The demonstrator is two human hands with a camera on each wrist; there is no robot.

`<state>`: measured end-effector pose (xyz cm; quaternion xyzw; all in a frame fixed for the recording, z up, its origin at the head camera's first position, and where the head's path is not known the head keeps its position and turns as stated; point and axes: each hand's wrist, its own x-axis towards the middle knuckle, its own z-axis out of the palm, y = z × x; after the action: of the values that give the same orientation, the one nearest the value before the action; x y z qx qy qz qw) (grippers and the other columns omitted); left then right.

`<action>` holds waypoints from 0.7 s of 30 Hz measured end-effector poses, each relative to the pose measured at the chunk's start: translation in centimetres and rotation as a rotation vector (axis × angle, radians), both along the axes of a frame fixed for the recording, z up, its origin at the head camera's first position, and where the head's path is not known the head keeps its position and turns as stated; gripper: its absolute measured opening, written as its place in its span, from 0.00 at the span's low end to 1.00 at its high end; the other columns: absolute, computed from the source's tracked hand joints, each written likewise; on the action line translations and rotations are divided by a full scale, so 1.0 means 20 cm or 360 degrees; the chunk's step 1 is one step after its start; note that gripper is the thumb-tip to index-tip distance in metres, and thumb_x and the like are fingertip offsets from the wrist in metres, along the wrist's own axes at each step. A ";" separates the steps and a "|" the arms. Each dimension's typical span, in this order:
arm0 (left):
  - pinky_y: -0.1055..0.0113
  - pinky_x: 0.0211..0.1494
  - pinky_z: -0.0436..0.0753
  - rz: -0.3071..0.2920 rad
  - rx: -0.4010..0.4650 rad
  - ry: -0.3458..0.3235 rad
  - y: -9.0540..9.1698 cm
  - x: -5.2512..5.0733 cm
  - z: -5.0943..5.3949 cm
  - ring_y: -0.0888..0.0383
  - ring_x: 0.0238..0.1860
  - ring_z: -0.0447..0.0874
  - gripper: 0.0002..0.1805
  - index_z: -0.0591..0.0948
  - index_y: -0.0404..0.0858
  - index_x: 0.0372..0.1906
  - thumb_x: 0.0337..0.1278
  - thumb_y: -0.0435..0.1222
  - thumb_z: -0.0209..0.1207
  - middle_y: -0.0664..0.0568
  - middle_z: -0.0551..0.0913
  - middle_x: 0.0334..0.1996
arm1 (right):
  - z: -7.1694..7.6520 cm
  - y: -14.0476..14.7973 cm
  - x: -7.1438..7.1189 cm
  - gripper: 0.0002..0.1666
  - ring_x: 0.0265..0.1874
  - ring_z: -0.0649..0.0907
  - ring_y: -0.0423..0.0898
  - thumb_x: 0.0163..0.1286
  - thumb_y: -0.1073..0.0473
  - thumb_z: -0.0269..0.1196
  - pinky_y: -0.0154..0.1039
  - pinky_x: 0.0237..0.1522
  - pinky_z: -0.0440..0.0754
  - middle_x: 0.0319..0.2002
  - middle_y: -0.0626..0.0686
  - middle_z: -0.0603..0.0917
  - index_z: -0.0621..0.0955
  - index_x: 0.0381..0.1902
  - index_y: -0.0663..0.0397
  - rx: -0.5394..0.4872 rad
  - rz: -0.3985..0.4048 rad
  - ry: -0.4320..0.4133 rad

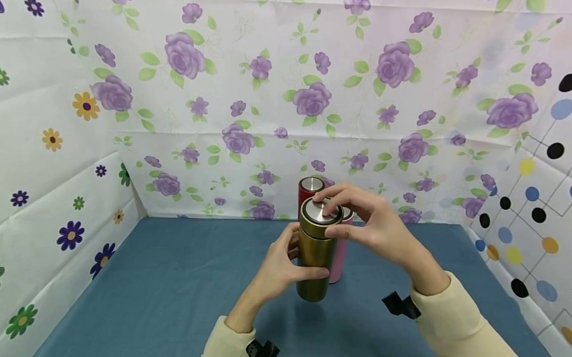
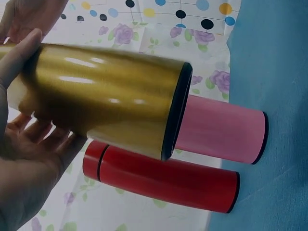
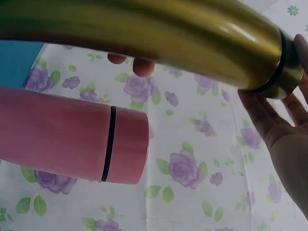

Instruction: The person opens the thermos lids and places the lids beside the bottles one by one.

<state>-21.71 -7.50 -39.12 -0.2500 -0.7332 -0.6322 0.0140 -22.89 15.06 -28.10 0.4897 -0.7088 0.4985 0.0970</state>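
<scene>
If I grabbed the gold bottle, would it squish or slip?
The gold bottle probably won't squish: its sides show no dent under the left hand. Its smooth, shiny surface might feel a bit slippery. Laid on its side, its round body would likely roll.

The left hand grips with curled fingers and thumb; higher and to its right, the right hand arches, fingers bent, thumb below them.

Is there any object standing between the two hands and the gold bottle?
Nothing visible is in the way: the left hand holds the gold bottle around its body and the right hand grips its lid. The pink bottle and red bottle stand behind it.
</scene>
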 end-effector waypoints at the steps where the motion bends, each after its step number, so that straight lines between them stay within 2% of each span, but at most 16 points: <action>1: 0.45 0.69 0.75 -0.0016 -0.0001 -0.0009 0.00 0.00 0.00 0.56 0.62 0.80 0.45 0.68 0.57 0.72 0.50 0.44 0.80 0.57 0.81 0.61 | 0.00 0.01 0.00 0.17 0.64 0.80 0.53 0.65 0.71 0.72 0.43 0.61 0.82 0.62 0.55 0.81 0.83 0.49 0.52 -0.0005 0.0023 -0.0028; 6: 0.46 0.68 0.76 -0.0030 0.0005 -0.0010 0.00 0.00 0.00 0.56 0.61 0.81 0.45 0.68 0.57 0.72 0.50 0.45 0.80 0.56 0.81 0.61 | 0.00 0.01 0.00 0.17 0.65 0.79 0.55 0.67 0.71 0.71 0.45 0.62 0.81 0.63 0.55 0.80 0.83 0.50 0.52 -0.0013 0.0058 -0.0063; 9: 0.45 0.68 0.76 0.0009 0.0012 0.0014 0.01 0.01 0.00 0.55 0.61 0.80 0.44 0.68 0.55 0.72 0.52 0.45 0.79 0.55 0.81 0.62 | -0.01 -0.01 0.01 0.20 0.66 0.78 0.53 0.64 0.71 0.73 0.43 0.63 0.80 0.64 0.54 0.81 0.83 0.51 0.51 -0.0001 -0.0034 0.0062; 14: 0.45 0.69 0.75 0.0067 0.0045 0.0034 0.01 0.01 0.00 0.55 0.61 0.79 0.43 0.68 0.53 0.72 0.53 0.42 0.79 0.55 0.80 0.62 | -0.04 -0.07 0.03 0.22 0.63 0.80 0.51 0.58 0.72 0.77 0.40 0.63 0.78 0.61 0.55 0.81 0.85 0.49 0.53 -0.0023 -0.0288 0.0329; 17: 0.46 0.68 0.75 0.0086 0.0056 0.0038 0.01 0.01 0.00 0.55 0.61 0.80 0.42 0.69 0.52 0.71 0.53 0.41 0.79 0.55 0.80 0.62 | -0.05 -0.09 0.04 0.22 0.60 0.80 0.51 0.56 0.73 0.78 0.38 0.60 0.79 0.59 0.55 0.81 0.85 0.46 0.56 -0.0052 -0.0372 0.0365; 21: 0.46 0.69 0.75 0.0095 0.0042 0.0040 0.02 0.00 0.00 0.56 0.61 0.79 0.43 0.69 0.53 0.71 0.53 0.40 0.79 0.55 0.80 0.62 | -0.05 -0.09 0.04 0.20 0.59 0.80 0.49 0.56 0.73 0.77 0.37 0.60 0.79 0.58 0.53 0.82 0.85 0.45 0.57 -0.0048 -0.0389 0.0344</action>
<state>-21.63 -7.19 -39.07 -0.2357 -0.7318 -0.6379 0.0451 -22.00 13.17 -29.03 0.4490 -0.7410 0.4379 0.2398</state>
